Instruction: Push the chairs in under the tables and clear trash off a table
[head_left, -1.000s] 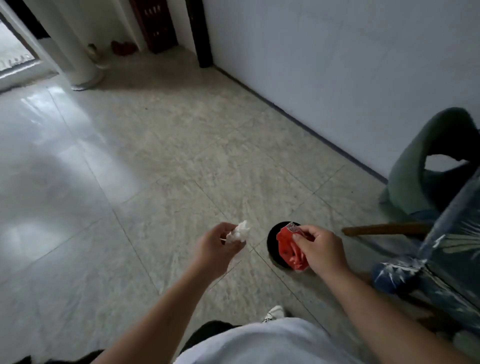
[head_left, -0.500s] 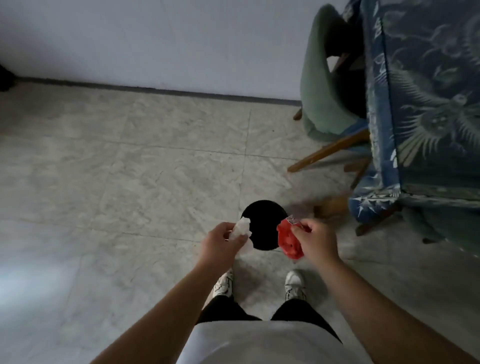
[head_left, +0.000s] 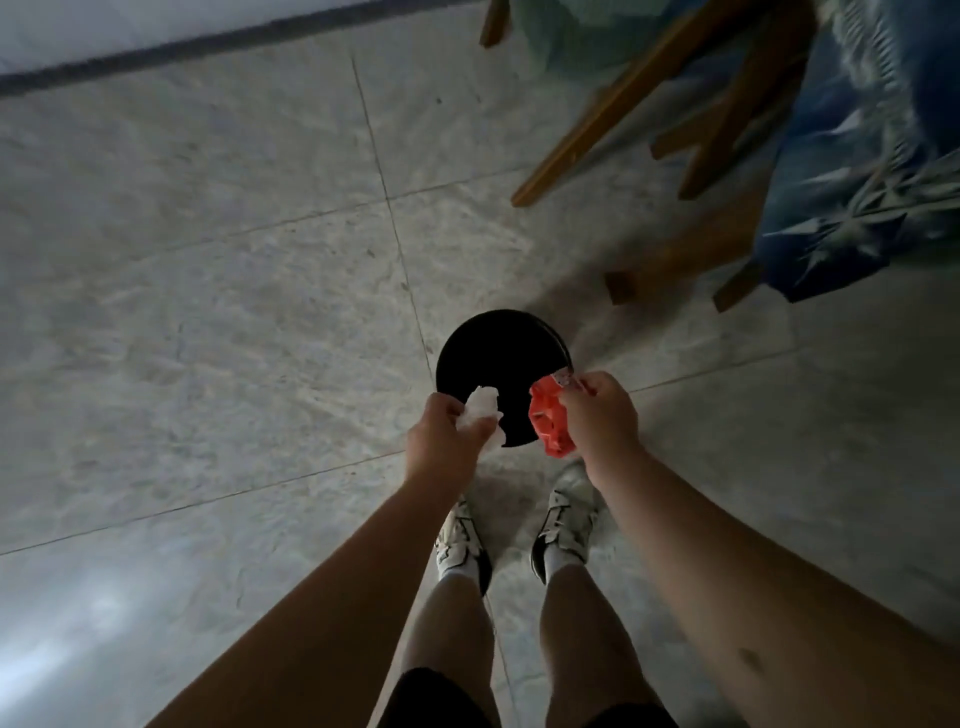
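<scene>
A round black trash bin (head_left: 498, 358) stands on the floor just in front of my feet. My left hand (head_left: 447, 441) grips a crumpled white tissue (head_left: 483, 410) over the bin's near left rim. My right hand (head_left: 602, 415) pinches a crumpled red wrapper (head_left: 549, 426) over the bin's near right rim. A chair with wooden legs (head_left: 613, 104) and a green cover (head_left: 566, 31) stands at the upper right, beside the table draped in a blue patterned cloth (head_left: 872, 156).
Pale marble floor tiles (head_left: 208, 312) spread to the left and behind me. A wall with a dark baseboard (head_left: 156, 57) runs along the top left. Wooden legs (head_left: 675, 260) reach close to the bin's far right side.
I have stepped closer and tilted my view down, so the bin now lies directly below both hands. Both hands still hold their trash.
</scene>
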